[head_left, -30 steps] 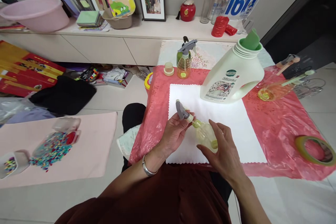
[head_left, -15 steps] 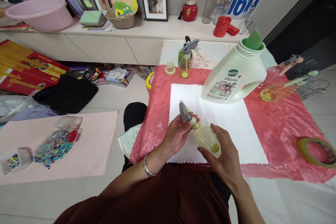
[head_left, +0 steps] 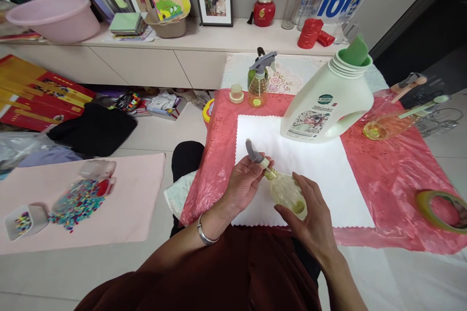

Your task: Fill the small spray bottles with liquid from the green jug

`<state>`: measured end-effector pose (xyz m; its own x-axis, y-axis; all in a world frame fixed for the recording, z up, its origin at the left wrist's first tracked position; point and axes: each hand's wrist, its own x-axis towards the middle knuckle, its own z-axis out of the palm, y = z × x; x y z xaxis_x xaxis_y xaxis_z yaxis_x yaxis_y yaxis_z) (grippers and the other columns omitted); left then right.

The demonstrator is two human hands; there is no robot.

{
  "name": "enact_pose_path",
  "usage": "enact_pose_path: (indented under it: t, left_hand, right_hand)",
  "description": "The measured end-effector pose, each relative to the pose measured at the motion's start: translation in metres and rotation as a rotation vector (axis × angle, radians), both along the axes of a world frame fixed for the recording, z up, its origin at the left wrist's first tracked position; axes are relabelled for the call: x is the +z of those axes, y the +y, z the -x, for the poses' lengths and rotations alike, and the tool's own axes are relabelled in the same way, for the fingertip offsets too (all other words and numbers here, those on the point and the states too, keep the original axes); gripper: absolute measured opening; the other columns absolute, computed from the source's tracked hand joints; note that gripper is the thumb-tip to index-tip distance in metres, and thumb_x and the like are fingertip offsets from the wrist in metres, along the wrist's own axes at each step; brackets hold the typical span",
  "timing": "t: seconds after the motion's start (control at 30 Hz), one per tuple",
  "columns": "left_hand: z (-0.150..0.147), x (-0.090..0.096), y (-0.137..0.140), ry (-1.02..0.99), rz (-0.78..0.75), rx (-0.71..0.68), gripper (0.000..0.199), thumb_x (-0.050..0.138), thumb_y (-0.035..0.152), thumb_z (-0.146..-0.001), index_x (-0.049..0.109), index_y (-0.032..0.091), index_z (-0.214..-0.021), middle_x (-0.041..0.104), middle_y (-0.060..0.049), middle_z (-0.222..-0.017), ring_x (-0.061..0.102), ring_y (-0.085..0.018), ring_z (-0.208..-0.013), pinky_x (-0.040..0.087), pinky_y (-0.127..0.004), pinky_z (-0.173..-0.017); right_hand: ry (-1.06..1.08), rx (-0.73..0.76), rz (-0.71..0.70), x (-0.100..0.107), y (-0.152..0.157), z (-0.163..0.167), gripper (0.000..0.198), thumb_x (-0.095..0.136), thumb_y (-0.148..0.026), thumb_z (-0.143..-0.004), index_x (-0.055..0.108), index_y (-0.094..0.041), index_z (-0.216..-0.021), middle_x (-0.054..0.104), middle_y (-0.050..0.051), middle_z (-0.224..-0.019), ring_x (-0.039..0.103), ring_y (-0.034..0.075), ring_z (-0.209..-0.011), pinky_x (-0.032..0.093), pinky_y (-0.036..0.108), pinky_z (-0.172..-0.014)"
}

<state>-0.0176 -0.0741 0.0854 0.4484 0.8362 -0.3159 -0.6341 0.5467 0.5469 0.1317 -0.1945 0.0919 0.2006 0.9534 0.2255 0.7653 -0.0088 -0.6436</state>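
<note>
We hold a clear, pale-yellow, ridged plastic bottle [head_left: 286, 192] at a tilt over a white, scalloped-edged sheet [head_left: 262, 129] on the red-film-covered desk [head_left: 397, 170]; whether its base touches the sheet, we cannot tell. Its neck leans towards our left hand [head_left: 245, 182], whose grip pinches a grey trigger sprayer head [head_left: 252, 150] with a whitish collar between thumb and fingers. The grip of our right hand [head_left: 314, 211] curves around the bottle's lower end, thumb on the near side, fingers on the far side. A small gap shows between collar and mouth, bridged by what looks like a thin dip tube [head_left: 267, 170].

As we judge it, alignment matters most: we do best to line the collar up with the neck, so the tube neither bends nor scrapes the rim. A light right grip suits the thin-looking wall, since a hard squeeze could push out any liquid; how much is inside, we cannot make out. A mouth higher than the base guards against spills. Fingertips near the collar rather than on the trigger should give better control. A large pale-green plastic jug [head_left: 321, 107] stands beyond, apart from both hands.
</note>
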Motion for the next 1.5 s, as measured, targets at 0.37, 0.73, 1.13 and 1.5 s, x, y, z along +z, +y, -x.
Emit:
enact_pose_path:
  t: [0.37,0.73,1.13,1.5]
  left_hand:
    - [-0.001,0.003,0.000,0.022,0.062,0.026,0.043,0.097,0.030,-0.062,0.074,0.015,-0.095,0.076,-0.002,-0.094,0.072,-0.017,-0.091,0.050,-0.035,-0.099]
    - [-0.003,0.004,-0.004,0.090,0.011,0.011,0.044,0.099,0.028,-0.059,0.076,0.014,-0.094,0.076,-0.004,-0.088,0.069,-0.017,-0.089,0.047,-0.033,-0.089]
    - [-0.004,0.006,-0.009,0.083,0.026,-0.033,0.048,0.100,0.031,-0.056,0.076,0.016,-0.095,0.077,-0.005,-0.092,0.070,-0.018,-0.093,0.049,-0.032,-0.091]
    - [-0.005,0.006,-0.014,0.035,-0.012,-0.059,0.048,0.098,0.035,-0.060,0.077,0.018,-0.100,0.078,-0.005,-0.097,0.071,-0.020,-0.101,0.049,-0.034,-0.095]
  right_hand:
    - [-0.053,0.027,-0.041,-0.001,0.001,0.001,0.065,0.061,-0.053,-0.099,0.041,-0.021,-0.152,0.046,0.014,-0.140,0.051,0.028,-0.126,0.055,0.044,-0.097]
    - [-0.019,0.011,-0.015,-0.002,0.000,0.000,0.066,0.063,-0.055,-0.098,0.042,-0.023,-0.151,0.046,0.010,-0.141,0.052,0.023,-0.124,0.059,0.030,-0.082]
    - [0.005,-0.016,-0.069,-0.001,0.000,0.003,0.063,0.061,-0.057,-0.099,0.045,-0.021,-0.148,0.050,0.010,-0.137,0.055,0.022,-0.120,0.056,0.034,-0.090]
    - [0.050,-0.022,-0.202,-0.003,0.004,0.004,0.061,0.068,-0.049,-0.096,0.049,-0.019,-0.145,0.054,0.010,-0.133,0.056,0.022,-0.118,0.052,0.037,-0.097]
